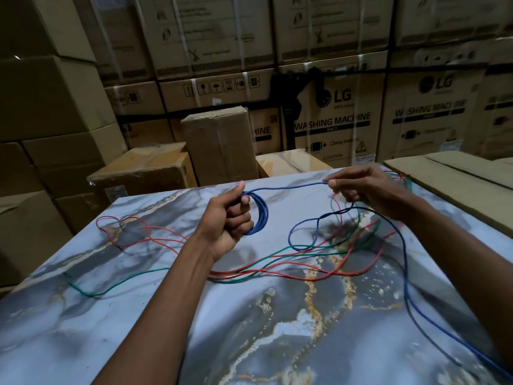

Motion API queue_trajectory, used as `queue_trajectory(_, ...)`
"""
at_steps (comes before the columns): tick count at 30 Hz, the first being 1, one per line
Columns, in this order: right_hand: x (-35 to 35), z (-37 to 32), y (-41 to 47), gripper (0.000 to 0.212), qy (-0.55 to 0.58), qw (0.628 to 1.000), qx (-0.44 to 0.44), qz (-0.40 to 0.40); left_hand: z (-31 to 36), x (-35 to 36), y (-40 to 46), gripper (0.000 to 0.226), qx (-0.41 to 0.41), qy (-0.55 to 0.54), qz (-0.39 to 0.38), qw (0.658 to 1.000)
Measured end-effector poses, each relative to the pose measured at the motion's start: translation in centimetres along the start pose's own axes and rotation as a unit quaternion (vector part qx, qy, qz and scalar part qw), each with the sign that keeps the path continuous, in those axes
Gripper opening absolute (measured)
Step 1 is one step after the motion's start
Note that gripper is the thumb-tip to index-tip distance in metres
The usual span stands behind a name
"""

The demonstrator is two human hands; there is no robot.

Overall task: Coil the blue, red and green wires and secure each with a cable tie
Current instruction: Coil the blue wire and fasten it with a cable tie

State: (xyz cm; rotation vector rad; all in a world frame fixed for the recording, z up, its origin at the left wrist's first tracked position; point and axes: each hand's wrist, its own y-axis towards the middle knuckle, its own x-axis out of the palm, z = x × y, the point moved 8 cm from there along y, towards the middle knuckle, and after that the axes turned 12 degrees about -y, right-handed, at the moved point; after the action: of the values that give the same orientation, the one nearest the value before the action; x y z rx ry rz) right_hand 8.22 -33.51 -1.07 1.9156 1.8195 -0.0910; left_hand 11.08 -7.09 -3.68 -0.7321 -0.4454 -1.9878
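Your left hand (231, 218) was curled tight around a small coil of the blue wire (259, 215), thumb up, with the loops sticking out on the right side of your fist. That hand was held up over the middle of the marble-look table (138, 315), a bit toward the far edge. Your right hand (361, 190) was pinching the same blue wire between fingertips and thumb, up near the far right corner, so a short stretch of blue ran nearly straight between your two hands.

From your right hand the rest of the blue dropped down, made a loose loop on the surface right of centre, then trailed off along the right edge toward the near right corner.

The red wire (133, 234) was just lying loose, squiggled near the left edge, passing under your left forearm and running on to the right side, where it tangled with the others. The green wire (111, 287) started near the left edge, closer to you, crossed under the same forearm and headed up toward the far right corner too. Neither one was coiled yet.

Beyond the far edge sat stacked cardboard boxes (219, 145), and a flat carton (458, 179) butted up beside the far right corner.
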Motion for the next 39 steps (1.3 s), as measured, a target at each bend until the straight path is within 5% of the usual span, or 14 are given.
queue_trajectory(2,-0.2,-1.8,0.2,0.013,-0.198,0.973,-0.076,0.087,-0.4,0.5,0.1,0.042,-0.011,-0.012,-0.026,1.0)
queue_trajectory(4,1.6,-4.7,-0.3,0.009,-0.38,0.895,-0.187,0.144,-0.6,1.1,0.2,0.042,-0.016,-0.025,-0.046,0.998)
queue_trajectory(7,6.5,-6.9,-1.2,0.015,-0.524,0.81,-0.255,0.074,-0.5,1.2,0.5,0.042,0.003,-0.052,-0.042,0.998)
queue_trajectory(14,13.1,-8.3,-3.4,0.031,-0.637,0.735,-0.225,-0.054,0.3,0.8,0.8,0.034,0.065,-0.072,-0.019,0.995)
queue_trajectory(18,14.1,-9.2,-4.1,0.03,-0.62,0.753,-0.211,-0.058,0.9,0.1,1.0,0.03,0.117,-0.048,0.016,0.992)
queue_trajectory(23,11.6,-6.7,-3.2,0.036,-0.342,0.938,-0.025,-0.037,2.5,-0.7,0.7,0.029,0.177,-0.097,0.055,0.978)
queue_trajectory(27,10.7,-4.8,-2.8,0.034,-0.177,0.983,0.045,-0.024,4.0,-2.0,0.5,0.03,0.217,-0.161,0.072,0.96)
queue_trajectory(33,10.4,-4.9,-1.9,0.031,-0.247,0.968,-0.04,-0.021,5.4,-3.4,0.2,0.033,0.272,-0.186,0.101,0.939)
queue_trajectory(36,11.2,-5.7,-2.1,0.035,-0.5,0.858,-0.115,0.031,4.7,-3.3,0.3,0.033,0.279,-0.141,0.111,0.943)
queue_trajectory(39,13.4,-6.3,-2.8,0.038,-0.567,0.811,-0.145,-0.002,3.9,-2.6,0.4,0.032,0.285,-0.074,0.111,0.949)
